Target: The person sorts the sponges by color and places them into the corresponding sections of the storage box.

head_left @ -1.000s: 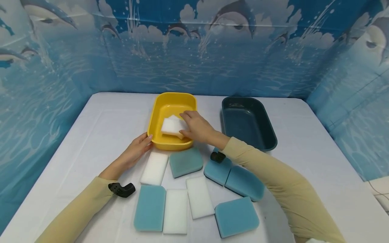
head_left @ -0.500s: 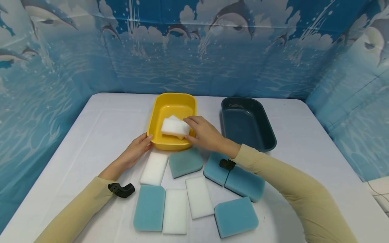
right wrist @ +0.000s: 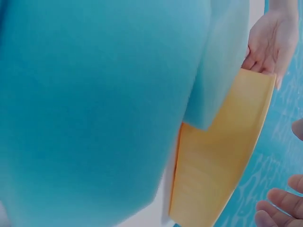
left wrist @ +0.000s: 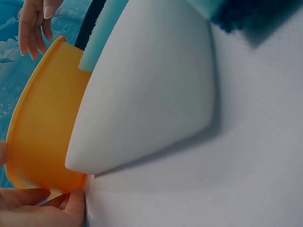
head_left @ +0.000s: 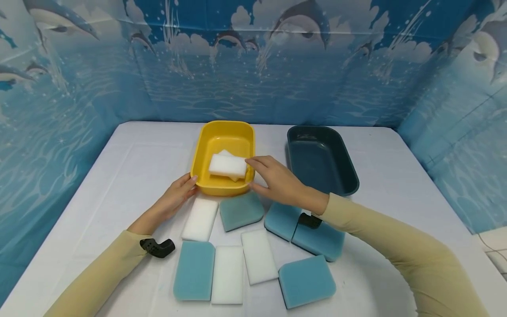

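A yellow plastic tub [head_left: 223, 191] stands near the back of the table, with two white sponges [head_left: 227, 166] stacked inside it, the upper one partly covering the lower. My left hand [head_left: 177, 197] grips the tub's front left corner, thumb at the rim and fingers against the outer wall. In the left wrist view those fingers [left wrist: 40, 208] curl beneath the tub's edge. By the right rim, my right hand [head_left: 282, 181] holds nothing, its fingers loosely extended. The right wrist view shows its fingers [right wrist: 286, 201] apart from the tub.
A dark blue tub [head_left: 354, 185] stands to the right. In front lie several blue sponges, including one nearest the yellow tub [head_left: 241, 212], and several white ones, such as one below my left hand [head_left: 200, 219]. A patterned dolphin curtain [head_left: 237, 88] hangs behind the table.
My right hand has let go of the upper white sponge and drawn back rightward to beside the yellow tub's rim. My left hand keeps its place on the tub.
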A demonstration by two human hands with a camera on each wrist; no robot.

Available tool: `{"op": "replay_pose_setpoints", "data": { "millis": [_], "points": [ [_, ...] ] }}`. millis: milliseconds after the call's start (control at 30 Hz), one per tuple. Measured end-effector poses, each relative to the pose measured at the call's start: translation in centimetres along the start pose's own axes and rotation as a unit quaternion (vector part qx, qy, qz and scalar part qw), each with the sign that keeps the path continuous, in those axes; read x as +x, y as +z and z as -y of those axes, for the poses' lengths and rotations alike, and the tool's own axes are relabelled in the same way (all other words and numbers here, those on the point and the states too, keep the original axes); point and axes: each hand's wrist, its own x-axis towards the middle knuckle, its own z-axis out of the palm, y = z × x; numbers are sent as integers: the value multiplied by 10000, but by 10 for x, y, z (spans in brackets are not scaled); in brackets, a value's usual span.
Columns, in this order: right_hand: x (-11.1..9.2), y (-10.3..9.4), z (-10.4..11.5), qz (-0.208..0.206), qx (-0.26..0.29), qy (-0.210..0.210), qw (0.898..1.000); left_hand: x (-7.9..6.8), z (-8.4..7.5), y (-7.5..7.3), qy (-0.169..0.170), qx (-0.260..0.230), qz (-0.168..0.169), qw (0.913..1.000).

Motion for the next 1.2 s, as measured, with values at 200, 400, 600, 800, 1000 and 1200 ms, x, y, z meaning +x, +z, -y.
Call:
{"op": "replay_pose_setpoints", "data": {
  "millis": [200, 400, 600, 800, 1000, 1200],
  "points": [
    [-15, -8, 5, 130, 14, 88, 9999, 1, 1, 0, -16, 55, -17, 10000],
    [-29, -13, 13, 130, -30, -29, 9999, 2, 1, -1, 24, 48, -22, 10000],
    [-44, -12, 23, 246, 36, -256, 9994, 2, 3, -1, 10, 33, 25, 10000],
    [-59, -13, 36, 458, 40, -555, 9974, 1, 3, -1, -27, 11, 7, 10000],
    [-69, -15, 45, 612, 33, -668, 9959, 0, 3, 0, -22, -5, 2, 10000],
    [-77, -16, 48, 936, 145, -684, 9931, 0, 2, 0, 16, -26, 21, 10000]
  ]
}}
